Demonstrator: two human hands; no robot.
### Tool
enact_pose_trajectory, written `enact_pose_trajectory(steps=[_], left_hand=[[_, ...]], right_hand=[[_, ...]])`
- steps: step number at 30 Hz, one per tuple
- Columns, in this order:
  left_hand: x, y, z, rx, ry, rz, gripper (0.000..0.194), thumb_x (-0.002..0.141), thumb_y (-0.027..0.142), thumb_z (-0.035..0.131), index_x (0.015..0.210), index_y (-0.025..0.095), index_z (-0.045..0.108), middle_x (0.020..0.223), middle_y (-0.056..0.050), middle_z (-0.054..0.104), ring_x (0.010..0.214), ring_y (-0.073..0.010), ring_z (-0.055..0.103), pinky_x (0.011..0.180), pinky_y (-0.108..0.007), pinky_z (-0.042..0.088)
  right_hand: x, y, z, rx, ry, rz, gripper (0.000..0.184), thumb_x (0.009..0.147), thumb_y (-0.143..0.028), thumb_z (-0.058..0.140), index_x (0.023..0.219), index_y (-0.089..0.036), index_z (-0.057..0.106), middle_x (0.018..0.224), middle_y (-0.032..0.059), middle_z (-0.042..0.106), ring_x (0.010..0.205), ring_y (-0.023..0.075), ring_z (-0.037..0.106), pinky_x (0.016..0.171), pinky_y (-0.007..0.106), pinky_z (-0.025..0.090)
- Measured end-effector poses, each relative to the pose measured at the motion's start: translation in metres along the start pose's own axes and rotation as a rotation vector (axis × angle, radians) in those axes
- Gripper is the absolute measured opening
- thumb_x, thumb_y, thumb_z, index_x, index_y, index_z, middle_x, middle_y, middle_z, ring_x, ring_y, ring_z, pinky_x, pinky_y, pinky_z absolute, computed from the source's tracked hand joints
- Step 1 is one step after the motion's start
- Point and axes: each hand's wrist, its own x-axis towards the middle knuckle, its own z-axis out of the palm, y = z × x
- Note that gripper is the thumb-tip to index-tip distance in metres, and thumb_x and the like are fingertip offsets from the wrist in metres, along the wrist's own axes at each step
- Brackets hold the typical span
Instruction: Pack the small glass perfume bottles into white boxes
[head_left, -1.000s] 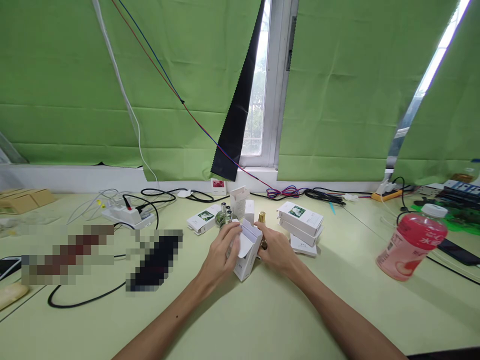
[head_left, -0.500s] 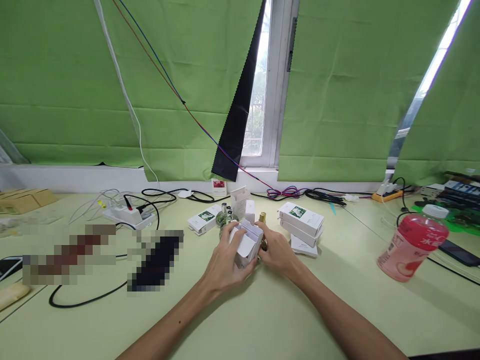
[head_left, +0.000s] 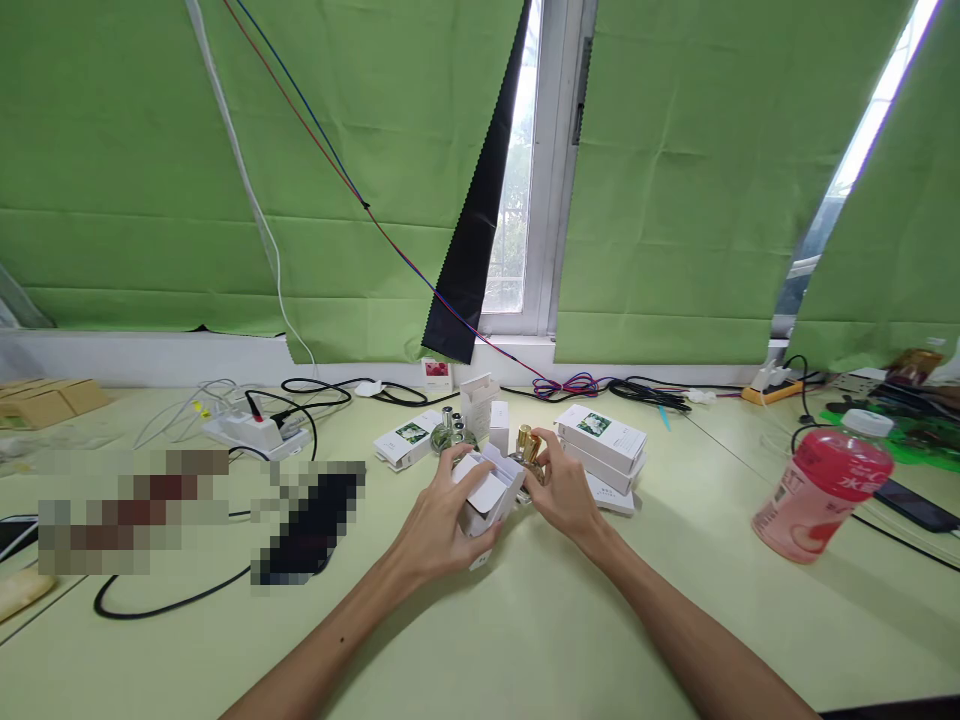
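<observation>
1. Two bare hands meet near the middle of a pale green table (head_left: 525,640), the forearms coming in from the lower edge
2. The left hand (head_left: 442,515) is wrapped round an open white box (head_left: 491,490), its fingers over the upper side and its thumb along the lower side, gripping it at a tilt with the flaps raised
3. The right hand (head_left: 566,490) is just beside that box, thumb and forefinger curled around gold-capped bottles (head_left: 525,438); whether they pinch one cannot be told, since the fingers hide much of the glass
4. Several silver-capped bottles (head_left: 447,430) stand just beyond the left hand, partly hidden by it
5. A flat white box (head_left: 409,438) with a green picture lies to their left
6. Behind the hands, an upright carton (head_left: 476,402) has its top flap up, and a smaller carton (head_left: 499,424) stands beside it
7. A stack of white boxes (head_left: 604,450) lies just past the right hand
8. Well off to the right, a pink drink bottle (head_left: 821,490) with a white cap stands on the table
</observation>
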Motion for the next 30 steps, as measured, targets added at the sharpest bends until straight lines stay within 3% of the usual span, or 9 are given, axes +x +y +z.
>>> enact_pose_trajectory(steps=[4, 10, 15, 20, 30], left_hand=[[0.0, 0.002, -0.004, 0.031, -0.115, 0.045, 0.052, 0.077, 0.037, 0.069, 0.128, 0.032, 0.057, 0.136, -0.009, 0.048, 0.066, -0.0133, 0.061, 0.065, -0.031, 0.054], [-0.001, 0.001, -0.001, 0.03, -0.175, 0.064, 0.052, 0.075, 0.036, 0.068, 0.126, 0.032, 0.059, 0.131, -0.007, 0.054, 0.071, -0.0167, 0.064, 0.065, -0.03, 0.052], [-0.001, 0.003, 0.002, -0.036, -0.209, 0.03, 0.06, 0.075, 0.033, 0.069, 0.132, 0.027, 0.05, 0.13, -0.008, 0.055, 0.096, -0.0242, 0.064, 0.08, -0.034, 0.053], [-0.001, 0.006, 0.002, -0.123, -0.201, 0.002, 0.053, 0.076, 0.03, 0.068, 0.125, 0.025, 0.049, 0.121, -0.008, 0.057, 0.095, -0.0236, 0.063, 0.078, -0.034, 0.053], [-0.002, 0.006, 0.006, -0.164, -0.196, -0.005, 0.055, 0.076, 0.028, 0.069, 0.127, 0.025, 0.047, 0.126, -0.008, 0.053, 0.105, -0.0251, 0.06, 0.086, -0.036, 0.053]], right_hand=[[0.003, -0.002, -0.006, 0.015, 0.154, 0.033, 0.04, 0.089, -0.038, 0.055, 0.124, -0.019, 0.049, 0.071, -0.0026, 0.057, 0.054, 0.0151, 0.053, 0.058, 0.025, 0.04], [0.004, -0.005, -0.009, 0.051, 0.269, 0.101, 0.045, 0.089, -0.043, 0.057, 0.126, -0.017, 0.049, 0.071, -0.0039, 0.053, 0.05, 0.0123, 0.045, 0.054, 0.025, 0.039], [0.002, -0.009, -0.004, 0.162, 0.238, 0.205, 0.045, 0.086, -0.045, 0.06, 0.12, -0.018, 0.052, 0.062, -0.0077, 0.049, 0.046, 0.0116, 0.043, 0.052, 0.024, 0.037], [0.0, -0.01, 0.0, 0.22, 0.183, 0.276, 0.048, 0.084, -0.049, 0.061, 0.118, -0.016, 0.053, 0.058, -0.0065, 0.053, 0.049, 0.015, 0.051, 0.052, 0.025, 0.037], [-0.003, -0.009, 0.006, 0.306, 0.117, 0.362, 0.049, 0.08, -0.05, 0.065, 0.114, -0.017, 0.053, 0.055, -0.0025, 0.064, 0.054, 0.0212, 0.064, 0.058, 0.028, 0.044]])
